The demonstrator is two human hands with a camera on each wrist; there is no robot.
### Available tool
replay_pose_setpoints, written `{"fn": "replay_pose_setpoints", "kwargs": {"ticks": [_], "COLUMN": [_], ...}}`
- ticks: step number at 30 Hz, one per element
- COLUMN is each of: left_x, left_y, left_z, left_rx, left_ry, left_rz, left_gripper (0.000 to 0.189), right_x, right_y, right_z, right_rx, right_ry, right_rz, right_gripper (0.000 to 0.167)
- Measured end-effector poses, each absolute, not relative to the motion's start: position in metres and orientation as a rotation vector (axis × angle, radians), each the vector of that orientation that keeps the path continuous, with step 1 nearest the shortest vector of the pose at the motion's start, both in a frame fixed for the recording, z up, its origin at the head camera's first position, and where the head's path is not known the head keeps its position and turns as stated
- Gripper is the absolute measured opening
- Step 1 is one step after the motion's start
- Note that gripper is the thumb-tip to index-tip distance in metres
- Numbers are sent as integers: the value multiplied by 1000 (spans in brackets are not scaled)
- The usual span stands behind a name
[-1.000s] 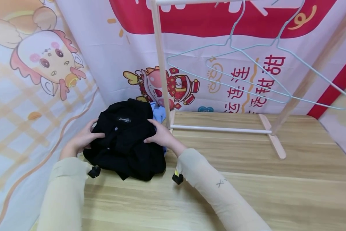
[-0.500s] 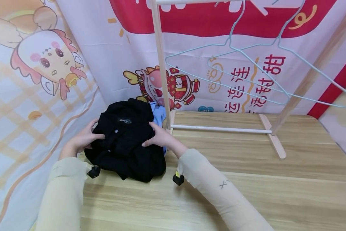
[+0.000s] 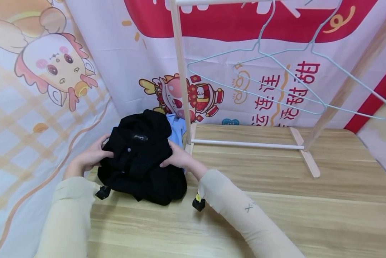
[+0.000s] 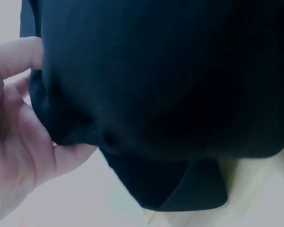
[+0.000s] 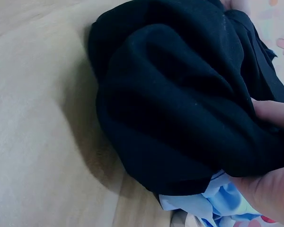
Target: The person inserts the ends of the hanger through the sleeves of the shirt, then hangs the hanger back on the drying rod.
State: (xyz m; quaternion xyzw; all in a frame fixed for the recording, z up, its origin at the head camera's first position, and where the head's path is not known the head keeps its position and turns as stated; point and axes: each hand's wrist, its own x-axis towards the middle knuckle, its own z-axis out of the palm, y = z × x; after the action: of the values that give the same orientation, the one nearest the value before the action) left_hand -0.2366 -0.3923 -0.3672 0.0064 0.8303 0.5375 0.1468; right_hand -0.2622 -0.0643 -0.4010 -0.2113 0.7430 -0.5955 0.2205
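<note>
A black button-up shirt (image 3: pixel 141 161) lies bunched up at the left of the table, its collar label and a button facing up. My left hand (image 3: pixel 93 154) grips its left side, thumb on top and fingers around the edge; the left wrist view shows the cloth (image 4: pixel 146 94) hanging between thumb and fingers. On the opposite side my right hand (image 3: pixel 178 156) holds the shirt the same way, its fingertips partly hidden by the fabric. Light blue cloth (image 3: pixel 177 128) pokes out behind the shirt and shows below it in the right wrist view.
A wooden garment rack (image 3: pixel 247 144) stands right of the shirt, its left post close to the blue cloth. Two pale green wire hangers (image 3: pixel 260 53) hang from its top bar. Printed fabric (image 3: pixel 51 107) walls the left and back of the wooden table (image 3: pixel 244 215).
The right hand has slid slightly down along the shirt's side. The shirt has shifted a little toward me, and more of the blue cloth shows behind it.
</note>
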Motion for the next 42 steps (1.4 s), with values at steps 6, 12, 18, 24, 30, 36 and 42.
{"fn": "replay_pose_setpoints", "kwargs": {"ticks": [6, 12, 18, 24, 30, 36, 42], "left_x": [-231, -228, -226, -223, -220, -215, -211], "left_y": [-394, -396, -394, -386, -374, -365, -353], "left_z": [-358, -349, -343, -336, -330, -326, -322], "left_rx": [37, 59, 92, 153, 235, 315, 449], "left_ry": [2324, 2310, 2258, 2250, 2270, 2290, 2179], "left_rz": [1662, 1672, 1707, 1690, 1631, 1583, 1676], "left_gripper": [85, 90, 82, 79, 82, 84, 78], "right_x": [-267, -269, -274, -275, -273, -270, -266], "right_y": [-56, -48, -38, -24, -10, 5, 21], "right_z": [-397, -389, -377, -360, -342, -329, -318], "right_rx": [-544, -495, -517, -549, -580, -610, -628], "right_ry": [1980, 2009, 1947, 1906, 1879, 1905, 1951], "right_rz": [-1706, -1663, -1687, -1663, -1632, -1587, -1567], "right_gripper": [92, 98, 98, 94, 87, 64, 48]}}
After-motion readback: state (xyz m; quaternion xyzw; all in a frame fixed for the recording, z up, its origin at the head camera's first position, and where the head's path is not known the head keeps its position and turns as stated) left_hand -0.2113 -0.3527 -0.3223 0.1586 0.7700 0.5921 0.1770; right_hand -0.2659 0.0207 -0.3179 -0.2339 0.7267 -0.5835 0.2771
